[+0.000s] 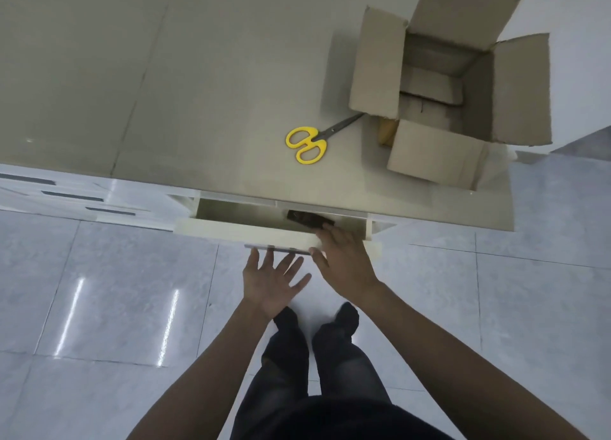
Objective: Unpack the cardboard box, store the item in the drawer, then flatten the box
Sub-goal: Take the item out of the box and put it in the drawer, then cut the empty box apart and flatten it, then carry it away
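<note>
An open cardboard box (443, 85) stands on the beige countertop (198, 75) at the right, its four flaps up, with only flat cardboard visible at the bottom. Below the counter edge a cream drawer (251, 231) is pulled partly out. A dark item (307, 219) lies inside it at the right. My right hand (344, 261) rests on the drawer's front edge just beside the dark item, fingers spread, holding nothing. My left hand (271, 281) hovers open just below the drawer's metal handle (277, 249), fingers apart.
Yellow-handled scissors (314, 140) lie on the counter left of the box, blades partly under a flap. More white drawers (72, 194) sit to the left. Grey floor tiles (99, 307) and my dark-trousered legs (297, 357) are below.
</note>
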Motion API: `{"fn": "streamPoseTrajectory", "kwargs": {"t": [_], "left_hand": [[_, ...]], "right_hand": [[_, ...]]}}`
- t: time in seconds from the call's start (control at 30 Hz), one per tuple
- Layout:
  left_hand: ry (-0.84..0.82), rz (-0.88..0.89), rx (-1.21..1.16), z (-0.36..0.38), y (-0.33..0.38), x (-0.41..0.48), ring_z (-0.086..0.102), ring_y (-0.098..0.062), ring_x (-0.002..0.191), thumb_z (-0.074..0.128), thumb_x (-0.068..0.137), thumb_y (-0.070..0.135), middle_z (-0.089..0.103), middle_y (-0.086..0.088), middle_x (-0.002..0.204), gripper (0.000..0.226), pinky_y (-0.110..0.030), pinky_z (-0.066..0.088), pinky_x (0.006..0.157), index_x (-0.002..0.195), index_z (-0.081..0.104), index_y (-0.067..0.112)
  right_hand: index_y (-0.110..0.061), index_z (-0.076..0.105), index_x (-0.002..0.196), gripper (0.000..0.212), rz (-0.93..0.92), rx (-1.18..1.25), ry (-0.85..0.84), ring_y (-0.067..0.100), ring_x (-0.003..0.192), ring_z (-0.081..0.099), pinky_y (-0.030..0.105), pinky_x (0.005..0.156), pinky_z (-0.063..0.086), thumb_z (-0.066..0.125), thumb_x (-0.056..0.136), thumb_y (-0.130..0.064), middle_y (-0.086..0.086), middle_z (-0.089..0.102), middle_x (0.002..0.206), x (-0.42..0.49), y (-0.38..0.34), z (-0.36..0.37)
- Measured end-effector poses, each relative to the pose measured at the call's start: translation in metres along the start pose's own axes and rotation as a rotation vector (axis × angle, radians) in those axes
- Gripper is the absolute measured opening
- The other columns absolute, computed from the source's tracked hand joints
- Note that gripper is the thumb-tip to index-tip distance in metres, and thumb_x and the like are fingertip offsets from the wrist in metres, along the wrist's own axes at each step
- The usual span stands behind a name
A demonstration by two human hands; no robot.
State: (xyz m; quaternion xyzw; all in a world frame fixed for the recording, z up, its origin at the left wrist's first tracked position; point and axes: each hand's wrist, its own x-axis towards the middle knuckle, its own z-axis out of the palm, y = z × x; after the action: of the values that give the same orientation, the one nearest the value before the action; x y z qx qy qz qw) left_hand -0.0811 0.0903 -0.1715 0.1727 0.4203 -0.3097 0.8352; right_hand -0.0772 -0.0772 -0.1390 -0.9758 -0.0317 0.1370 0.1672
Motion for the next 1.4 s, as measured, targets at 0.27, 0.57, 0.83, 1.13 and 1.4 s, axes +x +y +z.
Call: {"fn": "streamPoseTrajectory", "kwargs": {"t": [0.27,0.57,0.83,1.13,1.4], "left_hand": [[0.016,0.064,0.002,0.078,0.013,0.028,0.046,-0.033,0.130,0.032,0.088,0.067,0.037,-0.010,0.152,0.069,-0.052,0.042,0.095,0.147,0.029,0.032],[0.021,-0.042,0.324,0.092,0.026,-0.009,0.055,-0.035,0.112,0.025,0.094,0.061,0.055,-0.014,0.138,0.056,-0.048,0.047,0.085,0.109,0.056,0.018],[-0.033,0.101,1.482,0.165,0.041,-0.073,0.064,-0.015,0.062,0.052,0.086,0.036,0.074,-0.005,0.083,0.029,-0.027,0.047,0.059,0.079,0.072,0.016],[0.332,1.250,2.757,0.203,0.055,-0.043,0.041,-0.032,0.131,0.050,0.090,0.041,0.031,-0.014,0.154,0.059,-0.048,0.044,0.089,0.144,0.034,0.022],[0.494,1.519,2.782,0.210,0.027,-0.056,0.057,-0.028,0.055,0.058,0.069,0.008,0.067,-0.011,0.075,0.037,-0.028,0.047,0.043,0.104,0.072,0.011]], "right_hand": [[-0.009,0.060,0.124,0.038,-0.101,-0.063,0.178,0.031,0.126,0.053,0.049,0.104,0.044,0.059,0.091,-0.027,0.015,0.056,0.136,-0.019,-0.010,-0.028],[-0.014,0.061,0.106,0.018,-0.029,0.135,0.386,0.020,0.081,0.063,0.025,0.056,0.047,0.054,0.093,-0.024,0.001,0.062,0.100,-0.029,-0.015,-0.082],[-0.022,0.047,0.127,0.031,0.172,0.209,0.479,0.024,0.085,0.061,0.029,0.055,0.040,0.046,0.096,-0.028,0.000,0.055,0.121,-0.032,0.021,-0.130],[-0.016,0.045,0.130,0.043,0.148,0.017,0.634,0.029,0.110,0.053,0.038,0.081,0.052,0.039,0.092,-0.033,0.011,0.050,0.134,-0.031,0.040,-0.171],[-0.019,0.062,0.112,0.027,0.245,-0.229,0.599,0.028,0.116,0.057,0.044,0.084,0.043,0.055,0.088,-0.029,0.002,0.066,0.116,0.016,0.074,-0.194]]}}
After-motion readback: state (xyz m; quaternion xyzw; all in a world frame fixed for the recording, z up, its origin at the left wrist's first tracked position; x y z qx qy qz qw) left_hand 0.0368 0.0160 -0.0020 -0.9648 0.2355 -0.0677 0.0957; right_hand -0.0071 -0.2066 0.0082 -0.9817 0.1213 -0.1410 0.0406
